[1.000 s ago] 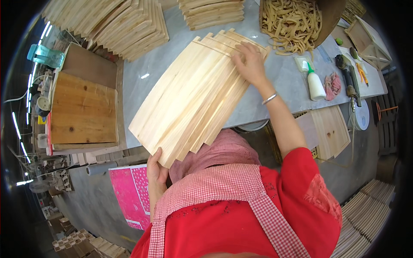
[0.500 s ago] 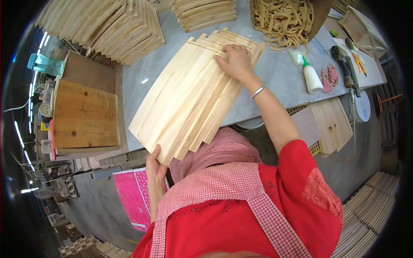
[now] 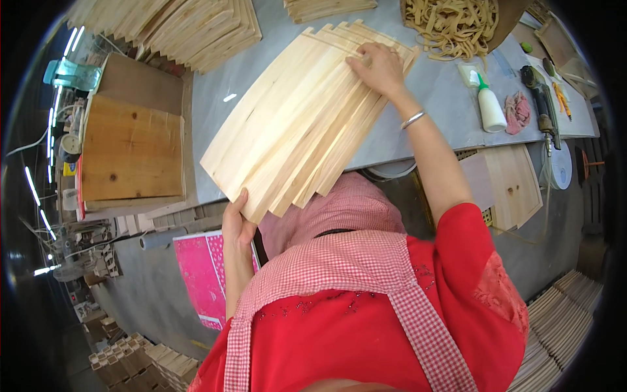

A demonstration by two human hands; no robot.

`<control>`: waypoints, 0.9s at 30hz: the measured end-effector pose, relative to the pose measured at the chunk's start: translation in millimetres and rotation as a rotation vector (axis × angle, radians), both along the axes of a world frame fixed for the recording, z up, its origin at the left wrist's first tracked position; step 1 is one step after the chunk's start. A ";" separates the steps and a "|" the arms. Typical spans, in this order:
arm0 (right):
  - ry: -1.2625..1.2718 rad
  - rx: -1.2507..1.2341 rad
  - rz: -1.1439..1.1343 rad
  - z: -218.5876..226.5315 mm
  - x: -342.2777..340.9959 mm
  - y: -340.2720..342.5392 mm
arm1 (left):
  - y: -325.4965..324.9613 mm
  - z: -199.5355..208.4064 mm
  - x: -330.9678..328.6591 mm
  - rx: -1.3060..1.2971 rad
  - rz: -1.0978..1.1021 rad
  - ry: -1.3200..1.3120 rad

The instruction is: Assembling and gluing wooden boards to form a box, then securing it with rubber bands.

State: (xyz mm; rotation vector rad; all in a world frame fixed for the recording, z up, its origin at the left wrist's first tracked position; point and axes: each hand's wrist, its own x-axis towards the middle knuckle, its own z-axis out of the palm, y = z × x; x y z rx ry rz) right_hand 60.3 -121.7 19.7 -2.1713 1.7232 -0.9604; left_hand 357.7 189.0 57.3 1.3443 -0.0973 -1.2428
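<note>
A fanned stack of several pale wooden boards (image 3: 287, 124) lies slanted over the front edge of the grey table (image 3: 248, 75). My left hand (image 3: 238, 222) grips the near left corner, its thumb on top and its other fingers hidden beneath. On the far right end rests my right hand (image 3: 379, 66), fingers bent over the top board near a grooved line; whether its fingertips curl round an edge is hard to see. A metal bangle circles my right wrist.
Board stacks (image 3: 196, 29) stand at the back left, near a wooden box (image 3: 134, 147). Rubber bands (image 3: 457, 26) fill a container at the back. Rightward lie a white glue bottle (image 3: 491, 110), a pink cloth (image 3: 517, 112) and a black air tool (image 3: 541, 98). More boards (image 3: 513, 183) sit below the table edge.
The whole scene has shifted slightly up and to the right in view. Both hands keep their places on the boards, which are fanned out a little more evenly at the near end.
</note>
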 end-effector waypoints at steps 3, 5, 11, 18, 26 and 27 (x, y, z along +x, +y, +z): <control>-0.024 0.068 0.017 4.8 -1.6 -0.3 | -3.8 2.7 4.9 0.042 0.016 0.009; -0.011 0.035 0.011 -0.6 -3.1 -3.8 | -4.3 1.6 7.0 0.020 -0.006 0.043; -0.010 0.107 0.010 -2.2 -5.1 -8.3 | -1.7 3.6 0.2 0.051 0.026 0.030; 0.004 0.029 0.040 -6.8 -5.2 -9.3 | 3.8 -0.2 -5.7 0.035 0.059 0.018; -0.062 -0.006 0.064 -17.0 -8.4 -10.0 | 11.7 3.0 -9.0 0.059 0.125 -0.244; -0.053 -0.030 0.075 -19.3 -9.2 -11.3 | 14.9 2.4 -7.3 0.072 0.178 -0.387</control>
